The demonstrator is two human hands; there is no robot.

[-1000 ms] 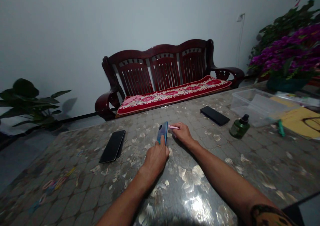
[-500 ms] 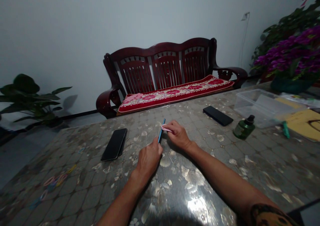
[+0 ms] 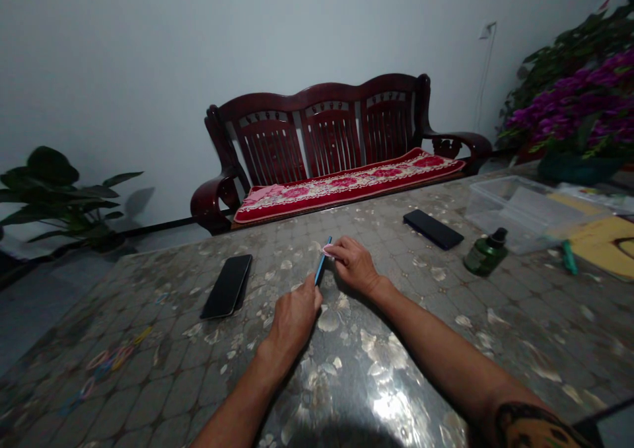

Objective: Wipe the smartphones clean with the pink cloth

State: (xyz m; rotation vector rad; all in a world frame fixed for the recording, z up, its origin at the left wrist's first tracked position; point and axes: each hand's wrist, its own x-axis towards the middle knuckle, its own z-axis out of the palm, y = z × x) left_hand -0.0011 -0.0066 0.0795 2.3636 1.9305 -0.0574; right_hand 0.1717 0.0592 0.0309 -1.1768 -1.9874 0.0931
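Observation:
My left hand is closed around the lower end of a thin blue stick, perhaps a pen, which slants up and away from me. Near the stick's upper end, my right hand pinches a small pink band. The band touches or goes round the stick; I cannot tell which. Both hands are just over the patterned tabletop. Left of them lies a black phone.
Colourful bands lie linked at the left. Rightward are a second dark phone, a green bottle, a clear plastic box, a teal object and a flower pot. A wooden bench stands beyond the table.
The pink band's loop was stretched out sideways between the stick and my right fingers; now it is bunched closer to them. The left hand has barely moved.

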